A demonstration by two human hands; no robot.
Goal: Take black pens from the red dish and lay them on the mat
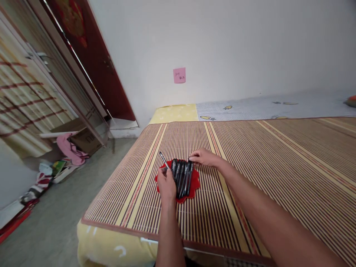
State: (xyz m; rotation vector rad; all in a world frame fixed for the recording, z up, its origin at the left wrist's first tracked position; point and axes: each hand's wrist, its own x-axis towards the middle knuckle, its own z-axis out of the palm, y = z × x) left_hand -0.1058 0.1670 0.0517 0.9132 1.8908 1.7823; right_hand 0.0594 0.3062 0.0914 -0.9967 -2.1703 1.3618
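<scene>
Several black pens (182, 178) lie side by side on a red mat with a scalloped edge (195, 182), which rests on a striped bamboo bed mat (236, 148). My left hand (167, 182) is closed on a pen (164, 159), tilted up and to the left at the left side of the row. At the upper right end of the row, the fingertips of my right hand (202, 157) pinch the top of the rightmost pen (190, 174). The pen tips point toward me.
A pink sticky note (179, 75) is on the white wall behind the bed. Yellow and grey patterned bedding (175, 113) shows beyond the mat. On the floor at left are a cardboard box (86, 141) and a pink cloth (71, 150), near a dark red door (97, 63).
</scene>
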